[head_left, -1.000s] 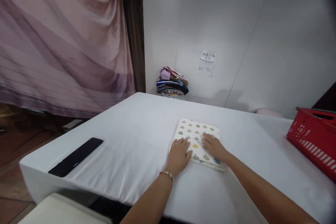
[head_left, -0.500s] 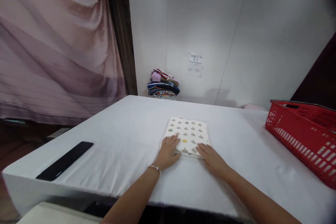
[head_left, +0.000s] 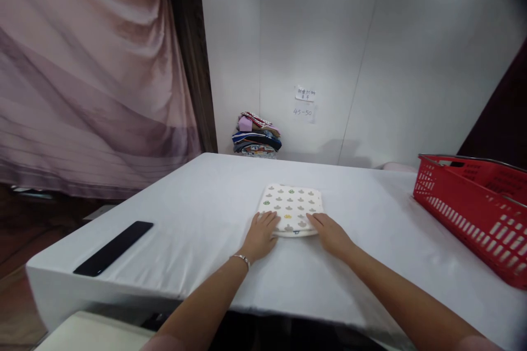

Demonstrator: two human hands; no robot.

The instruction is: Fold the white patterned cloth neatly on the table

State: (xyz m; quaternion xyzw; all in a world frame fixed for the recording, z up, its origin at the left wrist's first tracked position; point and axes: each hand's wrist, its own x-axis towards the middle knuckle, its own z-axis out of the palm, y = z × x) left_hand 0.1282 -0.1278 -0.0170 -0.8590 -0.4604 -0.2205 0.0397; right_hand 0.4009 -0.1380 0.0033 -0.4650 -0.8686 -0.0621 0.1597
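A folded white cloth [head_left: 290, 203] with grey mushroom-like prints and a few green and yellow ones lies in front of me. Its near edge looks rounded and thick. At its near left corner is my left hand [head_left: 260, 235], fingers over the top and thumb down by the near edge. My right hand [head_left: 332, 235] closes around the near right corner, fingertips on top and the thumb hidden. A bracelet [head_left: 242, 259] circles my left wrist.
A white-covered table [head_left: 197, 219] lies beneath. A black flat slab [head_left: 114, 248] rests at left, a red basket [head_left: 469, 208] at right. Folded clothes [head_left: 257, 134] are stacked beyond the far edge, below paper notes [head_left: 304, 101] on the wall. A pale box top [head_left: 93, 334] shows at lower left.
My hands have shifted from lying flatter on the cloth to its near corners. The cloth's near edge sits slightly farther from me and looks rounder. My view has shifted a little.
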